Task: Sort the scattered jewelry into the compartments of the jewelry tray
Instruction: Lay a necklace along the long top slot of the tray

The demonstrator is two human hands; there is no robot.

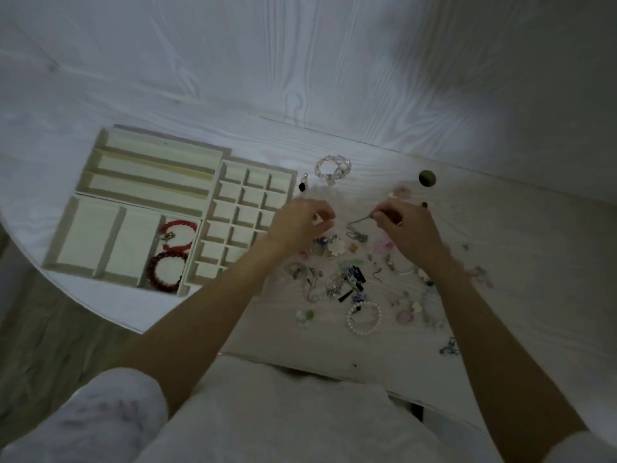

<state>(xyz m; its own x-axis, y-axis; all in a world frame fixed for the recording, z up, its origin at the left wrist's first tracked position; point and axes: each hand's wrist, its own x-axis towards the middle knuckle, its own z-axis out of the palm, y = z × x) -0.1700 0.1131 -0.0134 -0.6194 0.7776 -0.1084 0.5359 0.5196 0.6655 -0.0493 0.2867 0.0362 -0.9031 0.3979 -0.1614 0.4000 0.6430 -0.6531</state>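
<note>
A cream jewelry tray (147, 185) lies at the left of the white table, with long slots, wide compartments and a grid of small cells. Two red bracelets (170, 252) lie in its near right wide compartment. Loose jewelry (347, 279) is scattered in front of me. My right hand (407, 228) pinches a thin dark chain (359, 225) that hangs down to the pile. My left hand (300, 225) hovers beside it over the tray's right edge, fingers curled, and I cannot tell whether it holds the chain's other end.
A clear bead bracelet (334, 167) lies beyond the hands. A pearl bracelet (364, 318) lies near me. A round hole (427, 178) is in the tabletop at the back right. The table's curved edge (100, 315) runs close to the tray's near corner.
</note>
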